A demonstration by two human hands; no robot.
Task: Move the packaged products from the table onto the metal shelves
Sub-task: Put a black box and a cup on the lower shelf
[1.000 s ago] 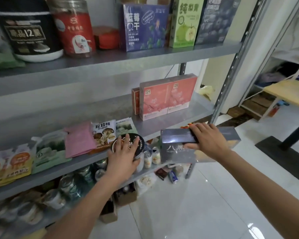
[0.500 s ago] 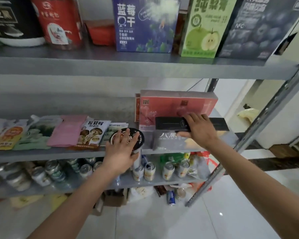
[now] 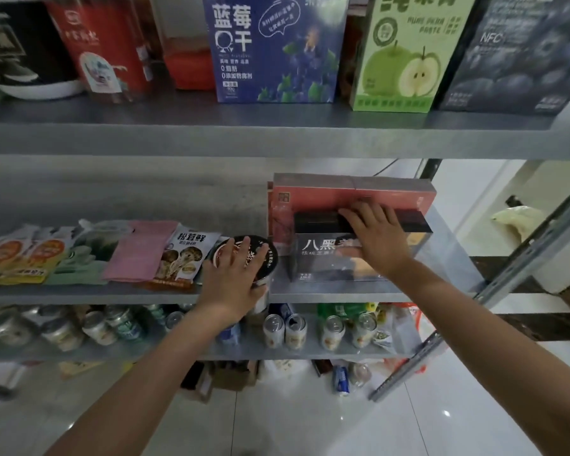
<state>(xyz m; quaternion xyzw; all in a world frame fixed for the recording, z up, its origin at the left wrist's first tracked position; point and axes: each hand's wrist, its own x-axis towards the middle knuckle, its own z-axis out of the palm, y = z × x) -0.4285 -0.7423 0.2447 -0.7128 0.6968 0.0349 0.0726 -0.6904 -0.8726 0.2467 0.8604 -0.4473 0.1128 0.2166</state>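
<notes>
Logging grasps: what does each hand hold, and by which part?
Left hand grips the round canister over its lid; right hand holds the dark box by its top edge.

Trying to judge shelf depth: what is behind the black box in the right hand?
Red boxes stand right behind the black box that the right hand grips. Their lower parts are hidden by it and the hand.
</notes>
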